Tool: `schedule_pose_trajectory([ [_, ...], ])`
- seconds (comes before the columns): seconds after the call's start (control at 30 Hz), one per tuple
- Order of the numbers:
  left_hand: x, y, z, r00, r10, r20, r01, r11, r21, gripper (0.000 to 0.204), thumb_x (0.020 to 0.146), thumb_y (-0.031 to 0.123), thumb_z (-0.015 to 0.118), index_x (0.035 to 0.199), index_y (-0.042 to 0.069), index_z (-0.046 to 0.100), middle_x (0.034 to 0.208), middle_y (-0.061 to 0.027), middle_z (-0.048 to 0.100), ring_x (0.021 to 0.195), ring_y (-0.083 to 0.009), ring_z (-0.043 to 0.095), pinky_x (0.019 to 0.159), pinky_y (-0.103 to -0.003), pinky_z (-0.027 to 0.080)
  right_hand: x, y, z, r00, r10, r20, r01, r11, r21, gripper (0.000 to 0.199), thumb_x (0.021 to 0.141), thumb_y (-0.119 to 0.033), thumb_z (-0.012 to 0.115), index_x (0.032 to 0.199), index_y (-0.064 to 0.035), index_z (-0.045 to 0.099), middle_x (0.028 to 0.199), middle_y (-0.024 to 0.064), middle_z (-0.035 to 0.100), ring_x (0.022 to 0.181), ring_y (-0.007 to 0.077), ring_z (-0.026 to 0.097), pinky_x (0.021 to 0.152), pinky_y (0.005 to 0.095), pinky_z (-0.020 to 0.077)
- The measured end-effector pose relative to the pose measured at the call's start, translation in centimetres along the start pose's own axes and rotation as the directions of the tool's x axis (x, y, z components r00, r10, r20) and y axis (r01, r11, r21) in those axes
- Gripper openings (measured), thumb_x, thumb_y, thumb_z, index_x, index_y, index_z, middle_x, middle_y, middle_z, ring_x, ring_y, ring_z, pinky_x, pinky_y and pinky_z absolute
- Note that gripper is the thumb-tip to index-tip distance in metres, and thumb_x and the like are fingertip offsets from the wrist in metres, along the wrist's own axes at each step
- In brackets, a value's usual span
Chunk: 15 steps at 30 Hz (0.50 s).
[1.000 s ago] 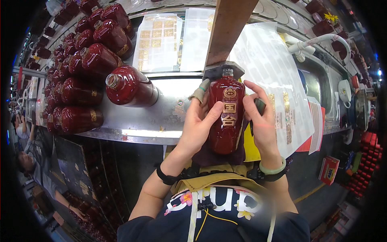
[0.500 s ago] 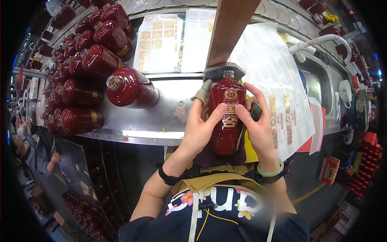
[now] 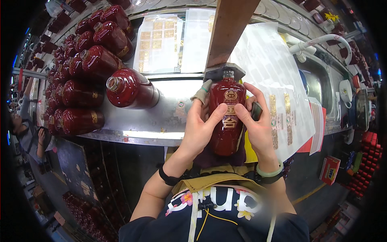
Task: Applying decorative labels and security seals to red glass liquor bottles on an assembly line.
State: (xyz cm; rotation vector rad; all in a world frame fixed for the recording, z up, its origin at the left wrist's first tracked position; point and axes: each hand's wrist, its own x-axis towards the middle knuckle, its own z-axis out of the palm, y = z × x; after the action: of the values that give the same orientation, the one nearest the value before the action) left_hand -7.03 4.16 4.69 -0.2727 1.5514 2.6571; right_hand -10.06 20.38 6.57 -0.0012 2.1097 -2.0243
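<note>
A dark red glass bottle [image 3: 225, 137] with gold markings lies in front of me, its clear neck pointing away against a dark padded block [image 3: 217, 72]. My left hand [image 3: 200, 123] wraps its left side, the thumb pressed on the front by the gold characters. A finger of that hand wears a pale cloth cot. On the other side my right hand [image 3: 258, 125] grips the bottle, its thumb also on the gold marking; a dark green thing shows at its fingers. Under the bottle's base is a dark purple cloth [image 3: 238, 156].
Many red bottles [image 3: 82, 94] crowd the left, with one [image 3: 133, 88] standing apart on the metal bench [image 3: 169, 121]. Sheets of gold decals [image 3: 159, 44] lie behind and at right [image 3: 284, 115]. A wooden post [image 3: 229, 32] rises ahead; a sink [image 3: 322, 80] with white tap is right.
My hands and the bottle stay almost in place. At the far left, another person has shifted position, with an arm now raised.
</note>
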Motion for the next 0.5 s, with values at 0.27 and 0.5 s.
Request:
schedule_pose_trajectory([
  [0.27,0.14,-0.19,-0.6,0.998,-0.056,-0.005,0.056,0.993,-0.103,0.066,0.106,0.017,0.064,0.159,-0.004,0.031,0.151,-0.0164,0.052,0.139,-0.021,0.051,0.117,-0.037,0.041,0.29,0.25,-0.28,0.999,0.024,0.026,-0.026,0.995,0.097,0.059,0.095,-0.013,0.079,0.148,-0.0068,0.053,0.091,-0.0065,0.04,0.081,0.0031,0.041,0.073,0.0171,0.0359],
  [0.5,0.3,-0.31,-0.22,0.998,-0.012,-0.059,0.005,0.993,-0.119,0.06,0.108,0.016,0.061,0.157,-0.005,0.035,0.153,-0.016,0.051,0.14,-0.0203,0.051,0.118,-0.036,0.041,0.59,-0.17,-0.24,0.999,0.045,0.031,-0.048,0.994,0.101,0.052,0.097,-0.012,0.077,0.145,-0.0045,0.056,0.088,-0.0081,0.04,0.079,0.0012,0.041,0.072,0.0159,0.0354],
])
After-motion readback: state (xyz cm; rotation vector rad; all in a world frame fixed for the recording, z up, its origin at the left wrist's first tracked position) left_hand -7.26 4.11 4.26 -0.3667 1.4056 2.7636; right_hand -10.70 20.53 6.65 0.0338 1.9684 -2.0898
